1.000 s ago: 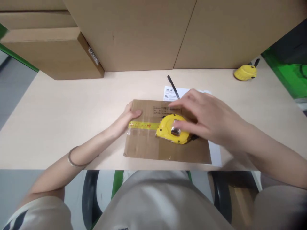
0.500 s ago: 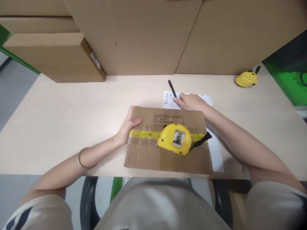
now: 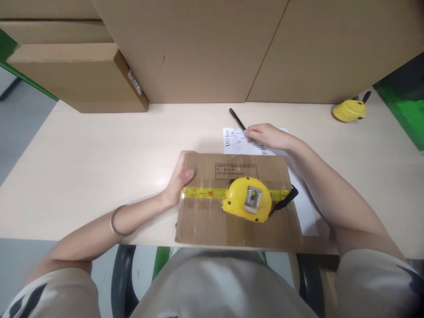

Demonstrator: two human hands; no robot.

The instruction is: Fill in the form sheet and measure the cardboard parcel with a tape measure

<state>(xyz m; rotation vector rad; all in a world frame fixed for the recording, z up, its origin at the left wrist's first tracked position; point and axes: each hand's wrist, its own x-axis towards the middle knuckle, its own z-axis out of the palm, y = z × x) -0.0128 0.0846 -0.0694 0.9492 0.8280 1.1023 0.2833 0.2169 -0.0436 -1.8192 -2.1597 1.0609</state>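
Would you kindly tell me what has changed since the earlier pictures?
The right hand has left the yellow tape measure and moved forward to the slim black pen, which it now appears to grip. The left hand still holds the brown cardboard box, and the tape measure still lies on it.

It looks like an office workspace — pale desk (image 3: 82, 176), cardboard cartons (image 3: 205, 57), chair arms (image 3: 123, 282).

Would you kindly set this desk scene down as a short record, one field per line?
Left hand: holding the cardboard box by its left end
Right hand: fingers at the black pen, grip unclear
On the box: yellow tape measure
Partly hidden by the box: printed sheet
Far right of desk: second yellow tape measure
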